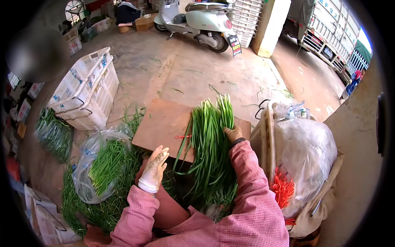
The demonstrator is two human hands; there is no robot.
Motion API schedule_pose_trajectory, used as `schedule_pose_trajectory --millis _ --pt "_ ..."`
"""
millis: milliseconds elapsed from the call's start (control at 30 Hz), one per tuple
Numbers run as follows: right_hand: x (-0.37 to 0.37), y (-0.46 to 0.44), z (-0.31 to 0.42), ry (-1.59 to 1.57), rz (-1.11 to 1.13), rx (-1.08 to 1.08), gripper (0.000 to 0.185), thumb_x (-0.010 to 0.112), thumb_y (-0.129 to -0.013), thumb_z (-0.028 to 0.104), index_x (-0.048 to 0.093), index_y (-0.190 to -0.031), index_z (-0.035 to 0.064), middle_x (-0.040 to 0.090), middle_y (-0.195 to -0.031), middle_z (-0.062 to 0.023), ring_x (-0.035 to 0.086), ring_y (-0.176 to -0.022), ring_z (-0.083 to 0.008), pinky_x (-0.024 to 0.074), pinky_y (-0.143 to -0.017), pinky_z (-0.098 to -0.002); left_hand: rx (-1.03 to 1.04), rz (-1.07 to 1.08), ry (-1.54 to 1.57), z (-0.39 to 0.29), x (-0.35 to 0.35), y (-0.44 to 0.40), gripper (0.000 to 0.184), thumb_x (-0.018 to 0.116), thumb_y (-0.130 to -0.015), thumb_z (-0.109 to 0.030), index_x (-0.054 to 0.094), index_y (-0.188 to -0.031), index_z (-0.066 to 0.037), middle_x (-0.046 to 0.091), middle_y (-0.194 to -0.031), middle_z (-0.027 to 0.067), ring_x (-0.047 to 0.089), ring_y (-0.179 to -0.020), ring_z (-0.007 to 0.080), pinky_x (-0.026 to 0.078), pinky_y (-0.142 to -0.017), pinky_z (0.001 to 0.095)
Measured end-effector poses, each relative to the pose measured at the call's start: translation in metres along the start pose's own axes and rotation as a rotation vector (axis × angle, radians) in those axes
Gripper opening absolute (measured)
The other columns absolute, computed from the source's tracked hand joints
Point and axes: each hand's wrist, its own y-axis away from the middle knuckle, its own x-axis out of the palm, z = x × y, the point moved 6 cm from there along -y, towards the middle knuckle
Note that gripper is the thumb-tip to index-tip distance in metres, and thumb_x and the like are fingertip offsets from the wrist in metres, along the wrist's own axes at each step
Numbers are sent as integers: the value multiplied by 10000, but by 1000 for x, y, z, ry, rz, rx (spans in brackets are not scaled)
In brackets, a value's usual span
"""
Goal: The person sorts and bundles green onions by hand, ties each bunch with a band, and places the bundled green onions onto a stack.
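Observation:
A thick bunch of long green garlic chives [207,136] lies over a brown board [162,119], pale ends pointing away and leaves hanging over the near edge. My right hand [233,134], in a stained glove, is closed around the right side of the bunch. Left of it, my left hand [154,168], in a thin pale glove, is raised with fingers stretched and holds nothing. On the board beside the chives lies a red tie [183,136]. The right palm and thumb are partly hidden.
Left, a clear bag of chives [108,168] rests on loose greens, near stacked white crates [88,88]. At right stand a plastic-covered container [304,152] and a bundle of red ties [282,189]. A scooter [201,22] and a truck [329,33] are farther back.

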Motion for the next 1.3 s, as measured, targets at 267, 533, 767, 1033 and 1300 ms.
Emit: schedule_pose_trajectory --millis 267,533,767,1033,1300 --pt "6 28 33 920 -75 10 705 410 -777 590 378 -1227 47 424 -1194 -250 442 -1094 -333 373 -884 -395 -30 -47 -96 9 -2 4 595 546 -811 -284 279 -1289 -52 321 -1320 117 263 -1233 225 106 -1011 381" --pt "26 10 1 347 11 78 406 547 -810 223 419 -1147 36 575 -939 -182 554 -893 -288 418 -787 -331 194 -69 -46 -50 -16 86 593 586 -773 -246 327 -1258 -22 438 -1215 97 407 -1130 180 252 -954 302" --pt "30 13 23 354 95 31 434 578 -784 263 411 -1116 40 551 -968 -178 554 -861 -286 462 -733 -346 334 -78 -37 -93 -29 140 583 599 -761 -219 347 -1250 -25 454 -1196 81 422 -1110 167 269 -944 287" --pt "26 20 50 287 178 145 590 639 -746 333 373 -1154 0 523 -1014 -171 538 -904 -260 484 -738 -310 126 42 -146 -69 -33 44 794 682 -713 -173 192 -1307 20 224 -1353 172 203 -1266 218 213 -1008 313" --pt "32 13 31 -21 279 95 973 803 -519 381 266 -1216 -32 515 -1078 -145 487 -998 -235 387 -868 -340 -81 -67 -582 31 18 -159 1119 777 -593 -307 0 -1319 41 137 -1362 221 190 -1259 247 206 -1013 324"
